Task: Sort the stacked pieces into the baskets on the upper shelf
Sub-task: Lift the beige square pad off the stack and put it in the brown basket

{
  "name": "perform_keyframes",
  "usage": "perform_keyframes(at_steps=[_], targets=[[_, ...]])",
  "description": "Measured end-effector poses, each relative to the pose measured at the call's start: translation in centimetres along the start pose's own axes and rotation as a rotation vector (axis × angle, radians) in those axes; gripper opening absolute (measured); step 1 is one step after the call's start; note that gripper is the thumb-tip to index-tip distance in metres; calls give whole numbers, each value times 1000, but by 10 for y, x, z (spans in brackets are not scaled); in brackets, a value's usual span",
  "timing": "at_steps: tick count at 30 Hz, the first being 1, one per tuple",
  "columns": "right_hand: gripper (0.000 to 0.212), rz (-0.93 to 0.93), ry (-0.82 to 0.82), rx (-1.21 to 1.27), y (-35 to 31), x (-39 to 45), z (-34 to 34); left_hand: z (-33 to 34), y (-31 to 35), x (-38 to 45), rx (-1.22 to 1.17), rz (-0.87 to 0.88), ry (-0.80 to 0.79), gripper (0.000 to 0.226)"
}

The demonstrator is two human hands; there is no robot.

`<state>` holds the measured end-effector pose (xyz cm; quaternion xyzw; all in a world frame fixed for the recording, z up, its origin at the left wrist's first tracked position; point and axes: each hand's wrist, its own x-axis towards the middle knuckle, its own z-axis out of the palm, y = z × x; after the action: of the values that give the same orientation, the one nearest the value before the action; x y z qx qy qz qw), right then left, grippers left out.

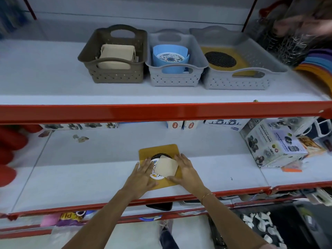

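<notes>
On the lower shelf lies a stack: a mustard-yellow square mat [158,149] with a black mesh disc [160,155], a white patterned round piece [154,174] and a beige square piece [166,167] on top. My left hand [142,177] rests flat on the stack's left side. My right hand [185,172] grips the beige piece's right edge. On the upper shelf stand a brown basket [115,72] with beige pieces, a grey basket [175,78] with a blue container and patterned disc, and a wide grey basket [237,82] with a yellow mat.
A printed box [274,144] of vibration pads sits on the lower shelf at right. Red items [9,146] crowd the left end. Red shelf rails [161,111] run across. Another person's blurred hand [305,22] is at the top right, beside colourful plates [316,63].
</notes>
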<state>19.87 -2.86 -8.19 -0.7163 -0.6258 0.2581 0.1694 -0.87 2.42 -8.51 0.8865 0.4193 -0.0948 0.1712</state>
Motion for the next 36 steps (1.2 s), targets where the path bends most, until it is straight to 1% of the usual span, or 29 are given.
perform_keyframes(at_steps=[5, 11, 16, 21, 28, 32, 36], targets=[[92, -14, -37, -17, -2, 5, 1, -3, 0, -1, -25, -10, 2, 84], [92, -17, -13, -43, -5, 5, -2, -6, 2, -2, -5, -12, 10, 84], [92, -16, 26, -1, -11, -4, -10, -15, 3, -7, -69, -6, 69, 83], [94, -50, 45, 77, -24, -16, -30, -37, 7, -20, -168, 67, 150, 78], [92, -178, 110, 152, -63, -42, -80, -83, 15, -57, -93, 173, 354, 71], [92, -252, 151, 199, -92, -58, -115, -113, 18, -84, -5, 217, 519, 70], [83, -373, 209, 213, -125, -77, -149, -148, 18, -111, 125, 266, 701, 65]])
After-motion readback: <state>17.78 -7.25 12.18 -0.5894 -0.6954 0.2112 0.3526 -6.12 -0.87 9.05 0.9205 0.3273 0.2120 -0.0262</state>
